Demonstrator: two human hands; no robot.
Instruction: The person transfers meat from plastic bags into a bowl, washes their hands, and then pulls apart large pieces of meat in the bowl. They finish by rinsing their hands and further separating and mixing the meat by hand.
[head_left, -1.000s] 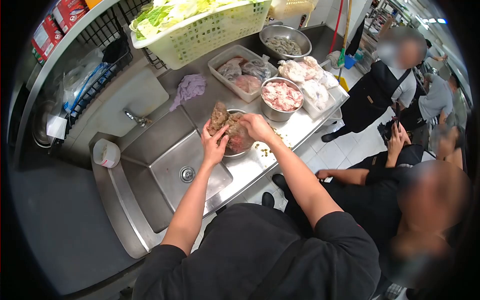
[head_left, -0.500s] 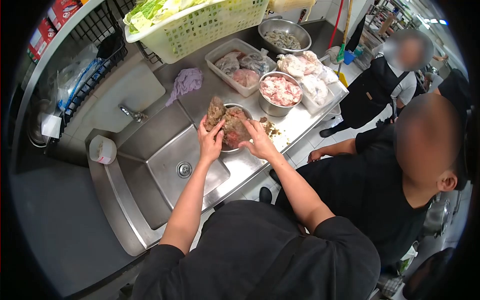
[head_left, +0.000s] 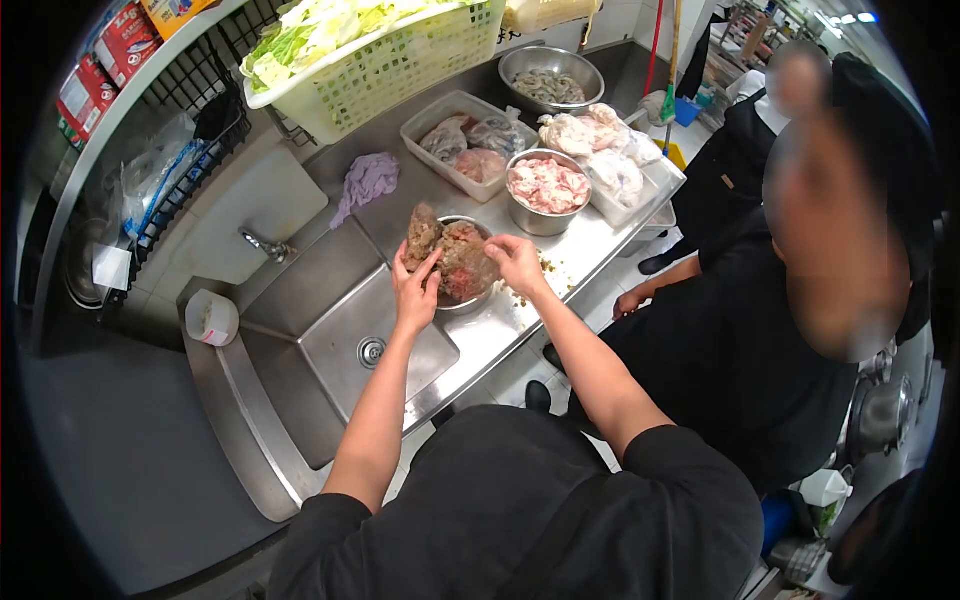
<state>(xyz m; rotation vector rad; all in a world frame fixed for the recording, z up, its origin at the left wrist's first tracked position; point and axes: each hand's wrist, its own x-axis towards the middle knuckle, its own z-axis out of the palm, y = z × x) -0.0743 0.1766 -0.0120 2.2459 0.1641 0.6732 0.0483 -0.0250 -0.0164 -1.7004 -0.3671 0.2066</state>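
A brownish-pink mass of meat point(head_left: 465, 260) sits in a round steel bowl point(head_left: 468, 306) on the counter beside the sink. My left hand point(head_left: 415, 285) rests on the left side of the meat, fingers spread, next to a brown upright piece point(head_left: 424, 226). At the meat's right edge is my right hand point(head_left: 516, 262), its thumb and fingers pinched together at a clear film or edge too small to make out. Small brown crumbs point(head_left: 548, 265) lie on the counter to the right of the bowl.
Behind stand a pot of pink meat point(head_left: 549, 187), a tub of bagged meat point(head_left: 470, 145), bagged pieces point(head_left: 612, 160) and a bowl of shrimp point(head_left: 552, 78). The sink point(head_left: 375, 325) is at left, a purple cloth point(head_left: 369, 183) behind it. A co-worker point(head_left: 740, 330) stands close at right.
My right hand's fingers have come together from a spread pose at the meat's right edge. The co-worker at right has leaned nearer, and the camera view has shifted slightly.
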